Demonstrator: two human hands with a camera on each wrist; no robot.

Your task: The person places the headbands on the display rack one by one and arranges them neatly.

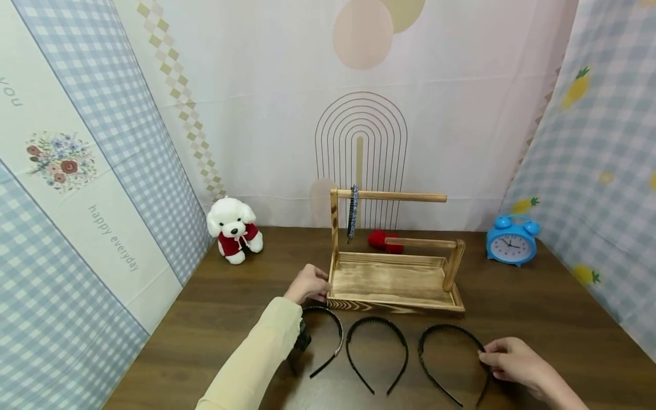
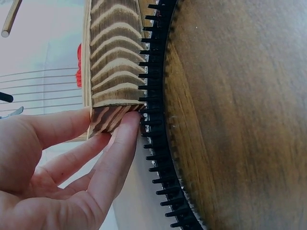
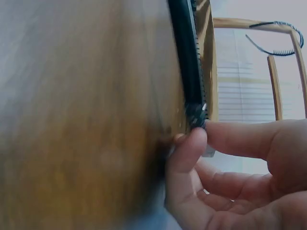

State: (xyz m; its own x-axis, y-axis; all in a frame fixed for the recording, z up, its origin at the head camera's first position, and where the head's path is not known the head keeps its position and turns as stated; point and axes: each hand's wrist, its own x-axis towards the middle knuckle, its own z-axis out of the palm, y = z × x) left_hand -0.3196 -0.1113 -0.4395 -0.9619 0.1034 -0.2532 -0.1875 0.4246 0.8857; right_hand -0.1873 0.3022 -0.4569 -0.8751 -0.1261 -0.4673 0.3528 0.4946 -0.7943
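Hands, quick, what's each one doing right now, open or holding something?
Left hand: holding the wooden stand at its left end.
Right hand: pinching the rightmost black headband.

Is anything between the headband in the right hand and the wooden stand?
Nothing visible stands in the way: the right hand pinches the headband, and only bare table shows between that headband and the stand.

three headbands (image 1: 376, 320) before rack (image 1: 389, 280); toy dog (image 1: 233, 230) left, clock (image 1: 511, 246) right; fourth headband (image 1: 353, 212) on upper bar (image 1: 405, 196).
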